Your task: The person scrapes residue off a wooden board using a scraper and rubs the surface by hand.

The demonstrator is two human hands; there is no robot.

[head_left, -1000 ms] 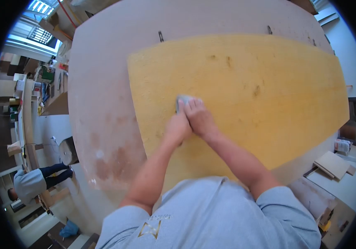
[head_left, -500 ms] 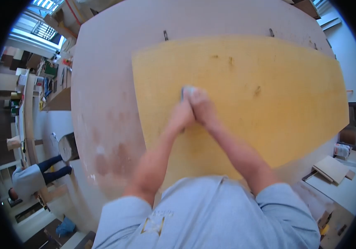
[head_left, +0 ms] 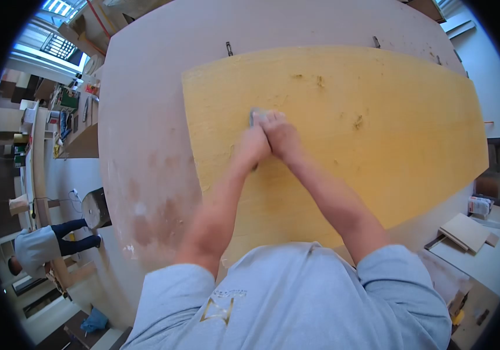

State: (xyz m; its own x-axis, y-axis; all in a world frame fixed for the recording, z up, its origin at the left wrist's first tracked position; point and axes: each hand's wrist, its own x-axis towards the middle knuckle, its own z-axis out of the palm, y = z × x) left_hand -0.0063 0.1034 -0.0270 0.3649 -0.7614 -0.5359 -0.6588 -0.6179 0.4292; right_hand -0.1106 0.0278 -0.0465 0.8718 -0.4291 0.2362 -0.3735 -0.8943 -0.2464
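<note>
A large yellow panel (head_left: 401, 151) lies on a pinkish-grey tabletop (head_left: 139, 116), with a few dark marks on its surface. Both hands are together over the panel's left part, on a grey block-like tool (head_left: 254, 115) that they mostly cover. My left hand (head_left: 254, 144) is closed on the lower part of the tool. Just beside and above it, my right hand (head_left: 280, 133) has its fingers wrapped over the tool's top end. The tool's underside is hidden.
Metal clips (head_left: 229, 49) stand along the panel's far edge. At the lower left, a co-worker (head_left: 39, 245) is near a workbench. A round drum-like object (head_left: 93, 209) is on the floor. Boards (head_left: 464, 232) are stacked at the right.
Both hands and the grey tool have moved away from my body, up the yellow panel, and my arms are stretched further. The co-worker has shifted slightly.
</note>
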